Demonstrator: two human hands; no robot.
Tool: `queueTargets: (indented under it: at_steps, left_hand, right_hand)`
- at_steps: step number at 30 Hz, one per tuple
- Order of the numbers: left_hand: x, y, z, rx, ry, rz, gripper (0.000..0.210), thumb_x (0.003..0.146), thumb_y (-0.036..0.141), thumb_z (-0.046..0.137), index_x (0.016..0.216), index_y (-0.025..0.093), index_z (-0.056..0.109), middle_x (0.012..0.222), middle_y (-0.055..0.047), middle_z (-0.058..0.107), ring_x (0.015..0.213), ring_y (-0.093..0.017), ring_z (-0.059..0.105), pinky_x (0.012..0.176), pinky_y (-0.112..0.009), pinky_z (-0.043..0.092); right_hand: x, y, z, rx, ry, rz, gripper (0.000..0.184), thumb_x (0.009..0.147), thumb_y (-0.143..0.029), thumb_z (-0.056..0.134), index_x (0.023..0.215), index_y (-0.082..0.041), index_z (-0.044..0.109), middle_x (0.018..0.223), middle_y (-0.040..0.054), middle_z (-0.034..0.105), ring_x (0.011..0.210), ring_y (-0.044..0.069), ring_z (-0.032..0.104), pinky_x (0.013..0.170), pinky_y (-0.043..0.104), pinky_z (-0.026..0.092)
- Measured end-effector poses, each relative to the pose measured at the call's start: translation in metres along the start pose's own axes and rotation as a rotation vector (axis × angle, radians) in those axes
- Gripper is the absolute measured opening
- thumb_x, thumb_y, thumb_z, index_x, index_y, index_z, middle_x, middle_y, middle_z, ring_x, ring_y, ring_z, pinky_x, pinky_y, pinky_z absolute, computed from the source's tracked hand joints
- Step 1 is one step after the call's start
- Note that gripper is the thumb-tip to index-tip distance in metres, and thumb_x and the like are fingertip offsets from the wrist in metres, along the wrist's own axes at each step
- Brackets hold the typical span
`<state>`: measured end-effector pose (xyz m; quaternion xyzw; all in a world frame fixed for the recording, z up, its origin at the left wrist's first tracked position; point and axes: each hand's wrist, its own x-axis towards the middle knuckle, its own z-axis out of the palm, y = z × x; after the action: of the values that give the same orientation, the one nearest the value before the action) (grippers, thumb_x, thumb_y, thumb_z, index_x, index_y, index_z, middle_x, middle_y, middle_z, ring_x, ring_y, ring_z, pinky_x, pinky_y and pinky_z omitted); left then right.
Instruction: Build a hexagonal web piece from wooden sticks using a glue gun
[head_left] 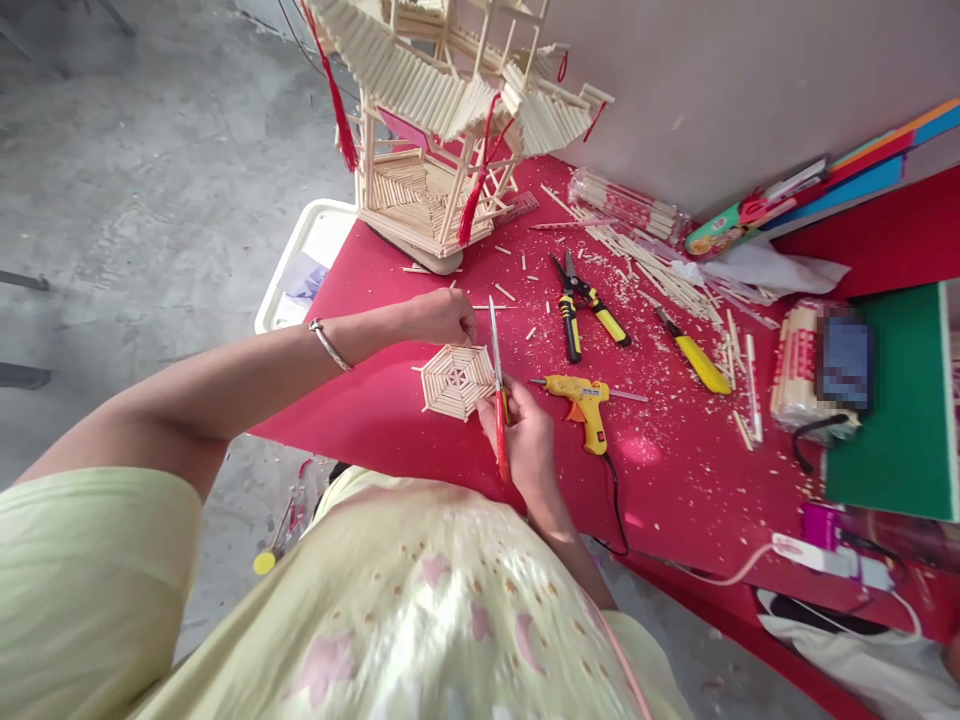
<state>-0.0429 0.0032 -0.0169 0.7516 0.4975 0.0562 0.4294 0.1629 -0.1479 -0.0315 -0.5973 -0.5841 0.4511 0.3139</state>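
Observation:
A small hexagonal web of thin wooden sticks (454,381) is above the near part of the red table. My right hand (531,440) is closed around red-handled scissors (500,400), their blades pointing away from me. Its fingertips also meet the right edge of the stick hexagon. Just beyond the hexagon's far edge is my left hand (444,316), with its fingers curled together. Whatever may be between those fingers is hidden or too small to make out. To the right of my right hand lies a yellow hot glue gun (579,398).
A stick-built pavilion (427,190) with red tassels stands at the back of the red table (375,370). Cutting pliers (579,305), a yellow utility knife (699,358), loose sticks (637,255) and scraps lie to the right. The glue gun's black cord (619,505) trails over the near edge.

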Motion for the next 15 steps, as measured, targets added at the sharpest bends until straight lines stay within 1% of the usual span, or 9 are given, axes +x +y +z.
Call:
queueTargets:
  at_steps: [4,9,15]
  left_hand:
    - [0.0003,-0.0032,0.0011,-0.009,0.008,0.015,0.023,0.073,0.013,0.068,0.089,0.015,0.085,0.079,-0.003,0.080,0.078,-0.017,0.069,0.063,-0.023,0.046]
    - [0.0006,-0.0035,0.0017,-0.005,0.005,0.018,0.023,0.073,0.012,0.067,0.088,0.015,0.085,0.079,-0.003,0.080,0.076,-0.017,0.067,0.062,-0.024,0.046]
    - [0.0002,-0.0023,0.0001,-0.020,0.007,0.030,0.021,0.073,0.010,0.067,0.085,0.015,0.084,0.077,-0.003,0.079,0.076,-0.017,0.068,0.063,-0.026,0.047]
  right_hand:
    - [-0.0001,-0.0003,0.0019,0.027,0.012,-0.002,0.045,0.089,-0.041,0.069,0.130,-0.023,0.066,0.105,0.0083,0.078,0.086,0.022,0.073,0.072,0.030,0.058]
    - [-0.0001,-0.0029,0.0023,0.048,0.015,0.016,0.045,0.088,-0.040,0.071,0.129,-0.022,0.066,0.103,0.0082,0.079,0.087,0.023,0.074,0.074,0.031,0.058]
    - [-0.0001,-0.0011,0.0014,0.035,0.011,0.013,0.044,0.089,-0.039,0.070,0.129,-0.023,0.066,0.101,0.0071,0.079,0.088,0.022,0.074,0.074,0.031,0.058]
